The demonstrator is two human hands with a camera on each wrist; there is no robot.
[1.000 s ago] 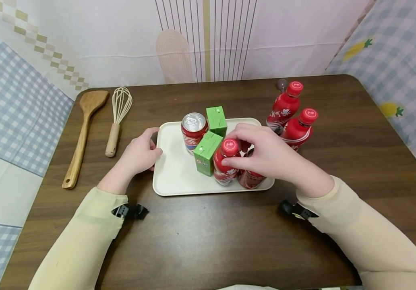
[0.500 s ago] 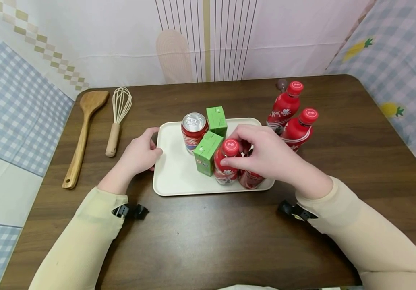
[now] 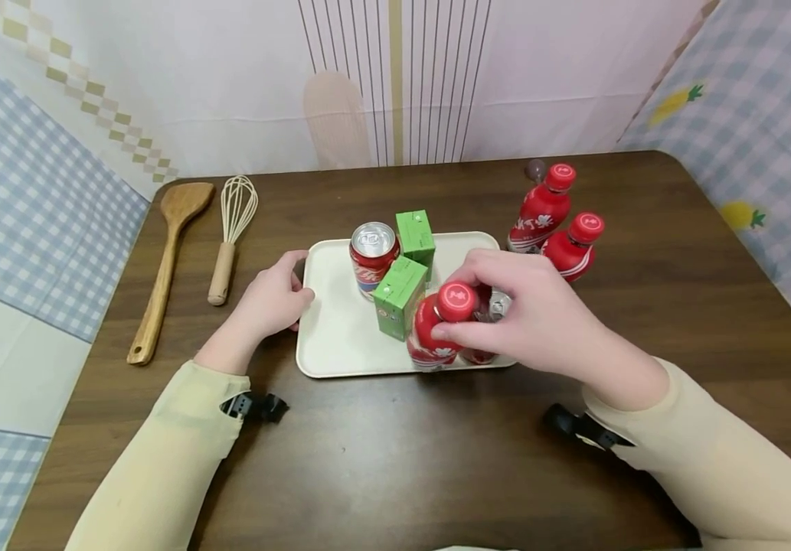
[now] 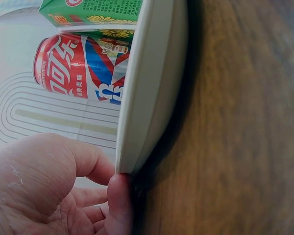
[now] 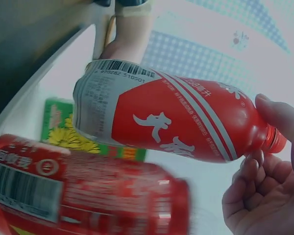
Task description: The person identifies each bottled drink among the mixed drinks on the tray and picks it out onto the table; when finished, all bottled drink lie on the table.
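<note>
My right hand (image 3: pixel 529 314) grips a red plastic bottle (image 3: pixel 433 337) just below its cap, thumb on the near side. The bottle leans, and in the right wrist view its base is off the tray. A red can (image 5: pixel 88 191) stands close by, mostly covered by the hand in the head view. My left hand (image 3: pixel 274 298) pinches the left rim of the cream tray (image 3: pixel 340 360); its thumb lies at the rim's edge in the left wrist view. A cola can (image 3: pixel 370 264) and two green drink cartons (image 3: pixel 395 306) stand on the tray.
Two more red bottles (image 3: pixel 540 214) stand to the right of the tray, with a dark round-ended utensil (image 3: pixel 536 169) behind them. A wooden spatula (image 3: pixel 164 268) and a whisk (image 3: pixel 231 237) lie at the left. Patterned cloth (image 3: pixel 243 84) hangs behind the table.
The right hand has raised the bottle and drawn it slightly right and nearer, tilting it. The silver top of the can behind now shows. The left hand keeps its place on the tray rim.
</note>
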